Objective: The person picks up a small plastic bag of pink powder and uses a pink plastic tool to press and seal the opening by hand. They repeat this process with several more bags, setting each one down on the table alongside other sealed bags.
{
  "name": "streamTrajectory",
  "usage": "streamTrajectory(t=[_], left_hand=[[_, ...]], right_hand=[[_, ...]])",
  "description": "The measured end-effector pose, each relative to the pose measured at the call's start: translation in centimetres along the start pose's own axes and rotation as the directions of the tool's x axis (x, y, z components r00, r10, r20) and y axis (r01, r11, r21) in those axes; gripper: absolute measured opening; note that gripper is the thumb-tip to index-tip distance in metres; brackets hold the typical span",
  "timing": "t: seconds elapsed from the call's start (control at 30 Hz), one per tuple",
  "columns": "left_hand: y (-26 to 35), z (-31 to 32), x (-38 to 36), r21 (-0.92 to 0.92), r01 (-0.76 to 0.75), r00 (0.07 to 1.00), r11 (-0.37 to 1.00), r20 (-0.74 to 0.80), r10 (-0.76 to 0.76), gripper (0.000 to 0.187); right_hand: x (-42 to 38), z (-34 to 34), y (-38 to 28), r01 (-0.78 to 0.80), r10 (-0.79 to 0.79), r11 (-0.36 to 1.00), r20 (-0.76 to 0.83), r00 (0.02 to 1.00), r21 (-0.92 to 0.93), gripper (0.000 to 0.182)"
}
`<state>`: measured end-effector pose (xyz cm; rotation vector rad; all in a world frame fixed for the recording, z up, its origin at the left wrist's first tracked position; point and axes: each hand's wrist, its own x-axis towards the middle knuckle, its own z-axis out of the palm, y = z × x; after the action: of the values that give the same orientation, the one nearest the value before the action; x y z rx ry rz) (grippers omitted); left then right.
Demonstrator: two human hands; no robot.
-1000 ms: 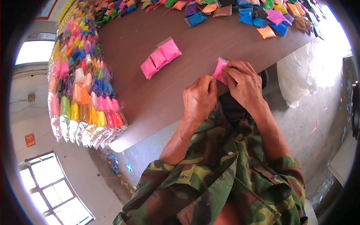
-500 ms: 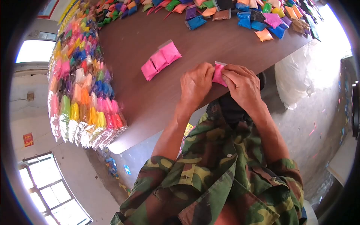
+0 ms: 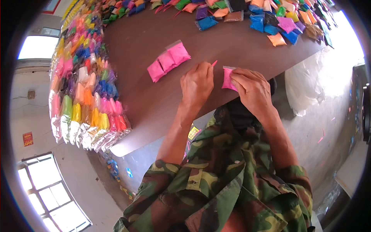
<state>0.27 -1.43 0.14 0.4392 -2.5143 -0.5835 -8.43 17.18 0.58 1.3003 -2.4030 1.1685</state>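
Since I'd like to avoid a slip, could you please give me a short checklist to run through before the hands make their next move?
1. Right hand has a hold on the small pink packet: ok, it pinches the side nearest that hand.
2. Left hand is empty: not ok, a thin pink piece juts from its grip.
3. The hands are apart: ok, there is a gap between them.
4. The row of pink packets is clear of both hands: ok, it lies on the table beyond the left hand.
5. The held packet's top is sealed: cannot tell, too small to see.
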Motion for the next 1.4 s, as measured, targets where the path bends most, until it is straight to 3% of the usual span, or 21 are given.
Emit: streamTrajectory(t=[0.13,0.23,0.47,0.57,0.67,0.8,1.4], left_hand=[[-1.5,-2.3,-3.0,-0.113,0.094,0.988,0.989,-0.113,-0.107,0.008],[-2.8,-5.4,-6.2,-0.168,0.316,0.923,0.934,-0.173,-0.343,0.009],[-9.8,-10.6,-11.6,-0.002,0.475,0.825,0.880,-0.345,-0.447,0.009],[-10.4,-11.2,-12.2,0.028,0.458,0.834,0.889,-0.358,-0.419,0.010],[-10.2,-11.0,-12.0,-0.094,0.494,0.803,0.864,-0.332,-0.495,0.012],[-10.4,-11.4,-11.8,-0.098,0.543,0.782,0.834,-0.303,-0.545,0.013],[-10.4,-11.4,-11.6,-0.154,0.558,0.769,0.815,-0.274,-0.578,0.013]], right_hand=[[0.3,0.9,-0.2,0.052,-0.051,0.998,-0.016,0.999,0.043,0.008],[0.7,2.6,-1.0,0.113,-0.115,0.991,0.015,0.993,0.078,0.011],[3.5,9.4,-5.7,0.281,-0.302,0.936,0.074,0.951,0.212,0.013],[4.8,11.9,-7.2,0.324,-0.353,0.909,0.071,0.933,0.263,0.017],[5.8,13.4,-8.6,0.351,-0.383,0.898,0.080,0.920,0.264,0.020],[6.5,14.5,-9.5,0.364,-0.406,0.889,0.114,0.907,0.277,0.023],[4.5,13.3,-10.6,0.459,-0.492,0.867,0.185,0.851,0.194,0.036]])
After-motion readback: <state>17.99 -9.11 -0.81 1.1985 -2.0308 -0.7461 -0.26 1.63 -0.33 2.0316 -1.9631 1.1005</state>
